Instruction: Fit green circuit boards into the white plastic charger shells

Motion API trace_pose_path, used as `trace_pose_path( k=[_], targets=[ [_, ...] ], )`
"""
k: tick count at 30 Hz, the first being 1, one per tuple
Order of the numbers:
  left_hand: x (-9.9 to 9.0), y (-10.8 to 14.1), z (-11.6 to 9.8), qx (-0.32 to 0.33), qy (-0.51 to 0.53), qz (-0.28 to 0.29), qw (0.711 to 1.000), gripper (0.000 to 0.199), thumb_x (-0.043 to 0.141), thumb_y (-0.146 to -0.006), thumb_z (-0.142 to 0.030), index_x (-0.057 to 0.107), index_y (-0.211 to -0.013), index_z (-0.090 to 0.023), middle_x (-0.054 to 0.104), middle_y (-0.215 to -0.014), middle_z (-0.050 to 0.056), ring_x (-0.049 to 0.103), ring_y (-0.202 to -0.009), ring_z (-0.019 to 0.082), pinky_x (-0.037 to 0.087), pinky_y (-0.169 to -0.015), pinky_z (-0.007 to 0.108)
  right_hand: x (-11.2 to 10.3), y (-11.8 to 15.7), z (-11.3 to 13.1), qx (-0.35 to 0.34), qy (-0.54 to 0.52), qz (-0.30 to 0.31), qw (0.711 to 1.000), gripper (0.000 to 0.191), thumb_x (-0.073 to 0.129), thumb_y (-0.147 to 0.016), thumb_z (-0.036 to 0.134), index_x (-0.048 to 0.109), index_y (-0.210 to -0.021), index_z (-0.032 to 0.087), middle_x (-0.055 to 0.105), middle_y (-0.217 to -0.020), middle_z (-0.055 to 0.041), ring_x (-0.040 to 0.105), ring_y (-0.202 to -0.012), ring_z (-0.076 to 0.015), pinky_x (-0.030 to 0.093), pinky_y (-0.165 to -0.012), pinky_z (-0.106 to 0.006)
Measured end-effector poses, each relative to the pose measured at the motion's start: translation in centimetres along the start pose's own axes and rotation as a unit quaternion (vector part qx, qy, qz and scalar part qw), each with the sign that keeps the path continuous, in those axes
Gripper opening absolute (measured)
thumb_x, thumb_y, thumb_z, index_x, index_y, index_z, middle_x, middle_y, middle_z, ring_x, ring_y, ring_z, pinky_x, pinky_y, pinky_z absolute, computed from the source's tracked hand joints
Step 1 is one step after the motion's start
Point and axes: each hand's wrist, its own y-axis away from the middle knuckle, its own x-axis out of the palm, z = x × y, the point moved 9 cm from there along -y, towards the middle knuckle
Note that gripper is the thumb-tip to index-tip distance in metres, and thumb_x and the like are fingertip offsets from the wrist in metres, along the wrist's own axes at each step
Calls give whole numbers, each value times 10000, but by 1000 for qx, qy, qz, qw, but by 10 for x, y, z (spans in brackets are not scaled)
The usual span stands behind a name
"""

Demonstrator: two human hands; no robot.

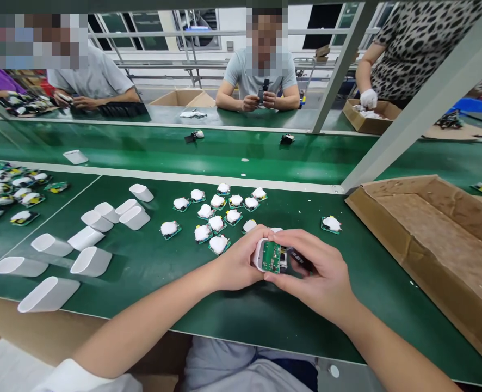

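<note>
Left hand (pixel 241 264) clamped around white casing (pixel 259 256); right hand (pixel 320 267) closed on green circuit board (pixel 271 257) at casing's open end, both above tabletop (pixel 233 305), near side. Black part (pixel 300 258) beside board, under right fingers. Board edge could catch on casing rim if tilted; pinching too hard might stress components. White-topped boards (pixel 216 223) lie just beyond: dipping wrist could nudge them.

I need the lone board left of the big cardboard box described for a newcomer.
On the green workbench, find the large cardboard box at right. Just left of it lies a circuit board topped with white, alone, apart from the cluster of boards.
</note>
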Motion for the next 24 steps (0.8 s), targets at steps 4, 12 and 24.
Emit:
trace_pose_path(
  k=[4, 12, 24],
  targets=[
    [1, 2, -4, 13, -30, -7, 999, 372, 643, -719, -125, 490, -1054, -177, 492, -1009, 52, 514, -911, 176, 453, -791, 302, 2, 0, 1, -10, 25, 7, 1000, 349, 762, -740, 181, 656, -1066, 242, 660, -1002, -50, 634, -836, -190, 540, -684, -264],
    [2, 4, -12, 33, -73, -34, 996, 342, 610, -781, -165, 486, -1097, -211, 506, -1072, 68, 514, -983, 199, 470, -846, 335, 10, 3, -9, 1, -23, 2, 1000, 431, 815, -693, 201, 657, -1088, 269, 596, -1092, -44, 605, -948, -193, 508, -871, -291],
    [-3, 6, -6, 20, -226, -96, 969, 259, 458, -753, -19, 423, -921, -213, 470, -949, 16, 470, -792, 136, 391, -671, 259, 18, 7, -69, 232, -100, 1, 968, 687, 837, -613, 436, 590, -1213, 212, 554, -1073, -58, 571, -926, -213, 512, -750, -287]
  ],
)
